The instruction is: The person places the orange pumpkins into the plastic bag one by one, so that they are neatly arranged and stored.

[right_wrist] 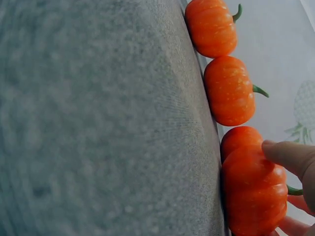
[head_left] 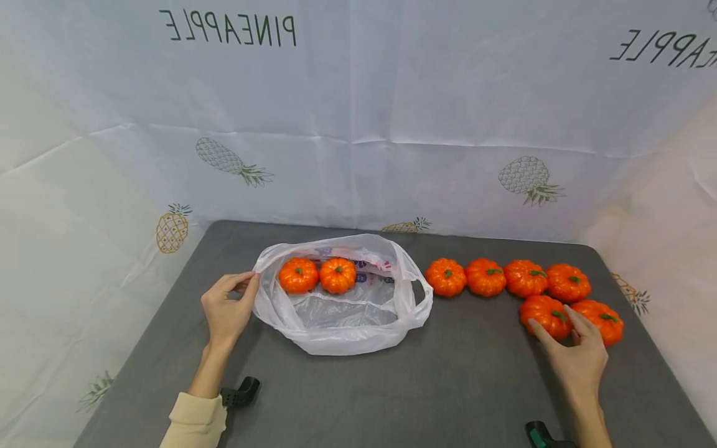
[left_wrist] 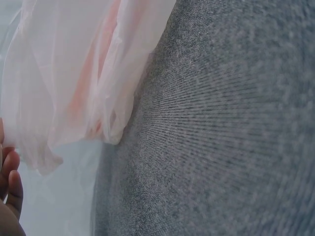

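Observation:
A white translucent plastic bag [head_left: 353, 339] lies with its mouth spread wide, and two small orange pumpkins [head_left: 338, 275] sit inside it. My left hand [head_left: 231, 305] pinches the bag's left rim between thumb and fingers. In the left wrist view, the bag's side [left_wrist: 64, 73] hangs beyond the fingers [left_wrist: 15, 189]. Over at the right, my right hand [head_left: 579, 361] grips a front pumpkin [head_left: 544, 316] with the thumb on its near side and fingers on the far right. In the right wrist view, that pumpkin [right_wrist: 253, 191] stands low against the table, its green stem beside the hand.
Several more pumpkins [head_left: 486, 277] form a row right of the bag, and another pumpkin [head_left: 602, 320] sits just right of the gripped one. The dark grey table [head_left: 414, 398] ends at a white cloth [head_left: 347, 180] printed with pineapples.

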